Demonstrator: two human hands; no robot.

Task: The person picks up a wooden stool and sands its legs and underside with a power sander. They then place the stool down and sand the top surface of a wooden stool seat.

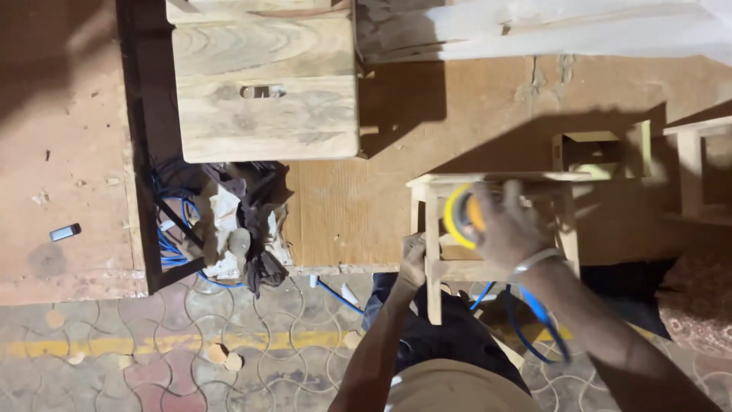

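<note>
A small unfinished wooden stool (435, 229) lies tipped on its side at the front edge of the workbench. My left hand (412, 258) grips one of its legs near the lower rail. My right hand (507, 225) holds a round sander with a yellow pad (460, 217) pressed against the stool's frame; the tool is motion-blurred. A blue air hose (538, 314) runs from the tool down past my right wrist, which wears a metal bangle.
A finished wooden stool top with a hand slot (263, 88) stands at the back left of the bench. Crumpled rags and coiled blue hose (229, 229) fill a dark gap in the bench. More stool frames (602, 149) stand at the right. Patterned tile floor (152, 343) lies below.
</note>
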